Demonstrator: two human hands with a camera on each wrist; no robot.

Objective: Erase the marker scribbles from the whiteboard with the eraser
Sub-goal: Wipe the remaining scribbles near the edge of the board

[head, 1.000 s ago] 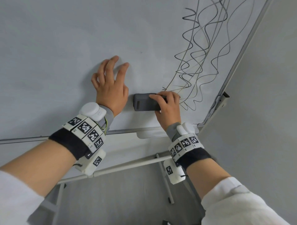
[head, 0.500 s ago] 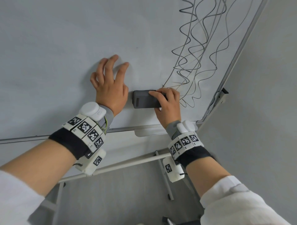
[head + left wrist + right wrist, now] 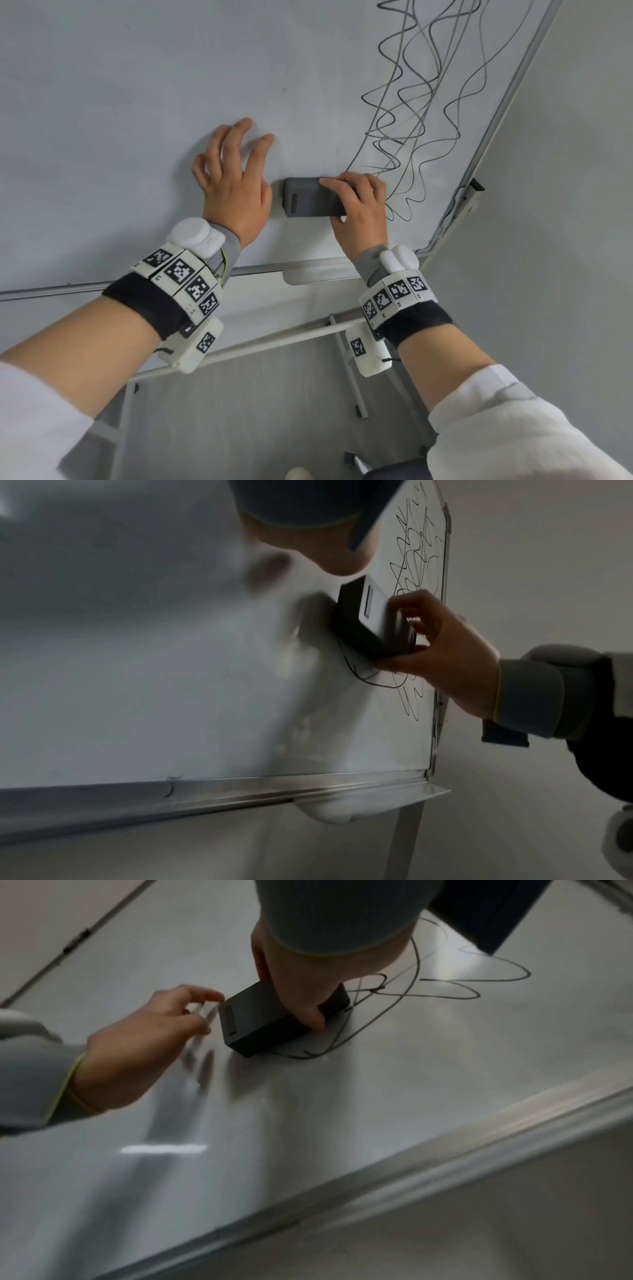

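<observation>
A dark grey block eraser (image 3: 308, 202) (image 3: 369, 620) (image 3: 267, 1018) lies flat against the whiteboard (image 3: 137, 102) near its lower right corner. My right hand (image 3: 359, 209) (image 3: 308, 988) grips the eraser's right end, fingers over the top and thumb underneath. Black marker scribbles (image 3: 421, 102) (image 3: 414, 569) (image 3: 428, 988) run from the eraser's right side up to the board's top right. My left hand (image 3: 233, 185) (image 3: 143, 1042) rests on the board just left of the eraser, fingers spread and fingertips touching the surface.
The board's metal bottom rail (image 3: 281, 267) (image 3: 240, 791) carries a small white tray (image 3: 315, 275) (image 3: 359, 804). The right frame edge (image 3: 496, 120) meets a grey wall (image 3: 565, 240). Stand bars (image 3: 274, 342) and the floor lie below.
The eraser and both hands have barely shifted on the board; the view tilted so the scribbles sit slightly lower in frame. The grip is unchanged.
</observation>
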